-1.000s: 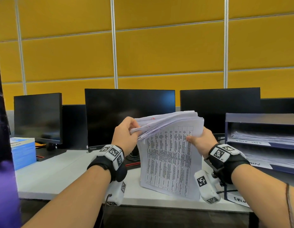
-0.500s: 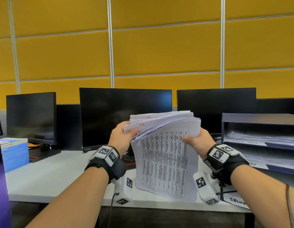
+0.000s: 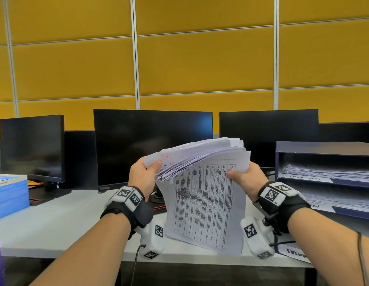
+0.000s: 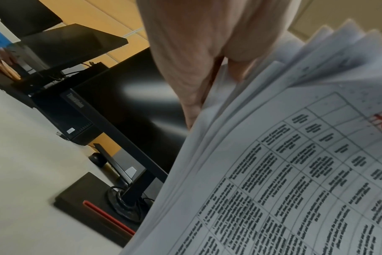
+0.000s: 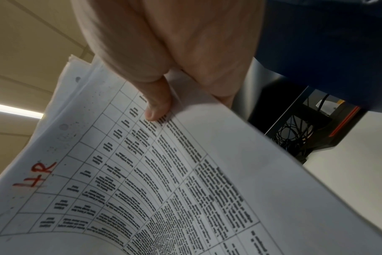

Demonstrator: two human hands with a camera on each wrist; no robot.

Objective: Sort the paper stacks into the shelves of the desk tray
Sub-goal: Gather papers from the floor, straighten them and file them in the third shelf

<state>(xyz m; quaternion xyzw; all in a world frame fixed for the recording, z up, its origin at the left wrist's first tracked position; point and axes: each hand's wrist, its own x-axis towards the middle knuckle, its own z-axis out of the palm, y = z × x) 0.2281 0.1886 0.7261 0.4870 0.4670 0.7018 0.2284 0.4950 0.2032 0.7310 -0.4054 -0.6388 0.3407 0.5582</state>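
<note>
Two hands held one paper stack [image 3: 202, 182] above the bench [image 3: 55, 223]. The left hand [image 3: 141, 178] pinched its upper left corner, thumb over the fanned sheets; the right hand [image 3: 246, 179] pinched the upper right edge, thumb [image 5: 157, 101] on the printed table. The front sheet hung down, marked in red. To the right stood one tray [image 3: 324, 149], with paper lying in two visible shelves. A blue box [image 3: 10, 193] sat at left. Behind stood three dark monitors [image 3: 152, 145].
</note>
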